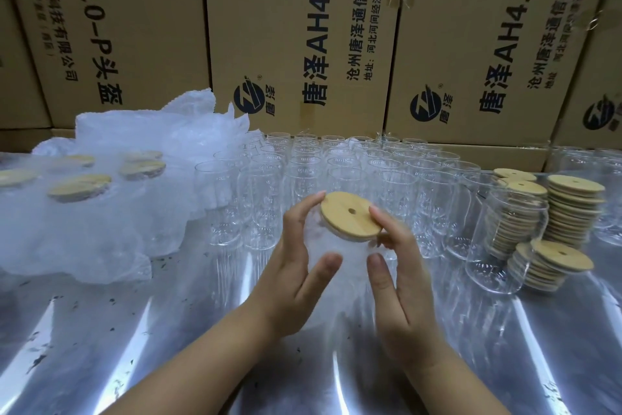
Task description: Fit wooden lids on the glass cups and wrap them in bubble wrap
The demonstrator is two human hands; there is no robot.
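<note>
- Brown cardboard boxes (296,27) printed with dark lettering wall off the back of a shiny metal bench (134,330).
- Over the bench's near middle, a clear glass cup (338,246) is held between both hands. It is slightly blurred.
- On the cup's mouth sits a round wooden lid (348,216) with a small hole, tilted toward the camera.
- The left grip (296,266) wraps the cup's left side, with the thumb on the glass in front and the fingers reaching up to the lid's rim.
- The right grip (400,280) clasps the cup's right side, with the thumb on the glass and one finger lying on the lid's top.
- Just behind the hands, rows of empty glass cups (336,162) stand upright, reaching back to the boxes.
- To the right rise stacks of wooden lids (572,209), with two clear glasses in front of them.
- To the left lies a crumpled sheet of bubble wrap (117,229), with more wooden lids showing dimly through it.
</note>
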